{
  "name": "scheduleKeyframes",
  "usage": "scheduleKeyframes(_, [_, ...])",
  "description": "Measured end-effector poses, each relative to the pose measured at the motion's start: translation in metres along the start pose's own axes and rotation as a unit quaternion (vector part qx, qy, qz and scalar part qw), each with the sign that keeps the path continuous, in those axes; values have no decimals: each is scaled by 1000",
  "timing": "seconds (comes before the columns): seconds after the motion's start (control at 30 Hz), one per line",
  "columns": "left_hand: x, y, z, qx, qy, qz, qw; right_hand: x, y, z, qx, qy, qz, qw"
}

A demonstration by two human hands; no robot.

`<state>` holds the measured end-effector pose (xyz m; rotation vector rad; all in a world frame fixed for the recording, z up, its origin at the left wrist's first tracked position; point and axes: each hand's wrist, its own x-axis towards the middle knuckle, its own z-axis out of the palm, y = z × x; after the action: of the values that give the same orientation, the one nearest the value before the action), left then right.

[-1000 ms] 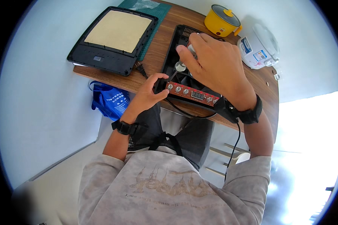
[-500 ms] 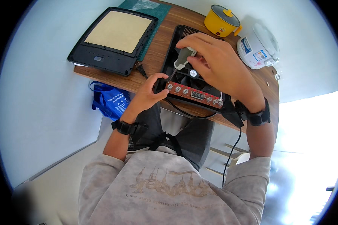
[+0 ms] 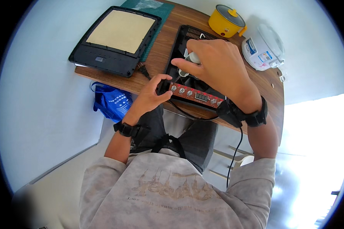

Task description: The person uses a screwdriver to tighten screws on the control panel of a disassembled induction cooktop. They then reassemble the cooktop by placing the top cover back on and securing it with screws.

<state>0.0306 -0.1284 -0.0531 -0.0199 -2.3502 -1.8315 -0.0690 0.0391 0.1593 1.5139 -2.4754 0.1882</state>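
My right hand (image 3: pixel 218 68) grips a grey-and-white screwdriver (image 3: pixel 183 72), its thin shaft pointing down-left toward the left end of a reddish-brown circuit board (image 3: pixel 195 91). The board, with knobs and a small digit display, sits along the near edge of an opened black appliance housing (image 3: pixel 189 31). My left hand (image 3: pixel 156 91) is curled at the housing's near-left corner, thumb and forefinger touching it beside the board. The screwdriver's tip is too small to make out, and my right hand hides much of the housing's interior.
Left on the wooden table (image 3: pixel 164 30) lie a black cover with beige sheet (image 3: pixel 118 30), green mat (image 3: pixel 156 19) and plug (image 3: pixel 143 70). At back right stand a yellow pot (image 3: pixel 223 24) and white cooker (image 3: pixel 263 49). A blue bag (image 3: pixel 111 103) is below; cables cross the front edge.
My right hand shifted right and back left while turning the screwdriver handle; its grip and wrist angle differ from half a second ago. My left hand has barely moved.
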Motion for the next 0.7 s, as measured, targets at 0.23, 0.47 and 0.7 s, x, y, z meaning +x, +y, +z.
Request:
scheduleKeyframes(0.23, [0,-1,1,15,16,20,1000,-23,17,-9,167,-74,77,980])
scheduleKeyframes(0.47, [0,6,-3,48,9,11,999,-49,49,-3,142,-191,93,967])
scheduleKeyframes(0.7, [0,0,-1,46,16,18,999,-45,56,1,158,-115,66,979])
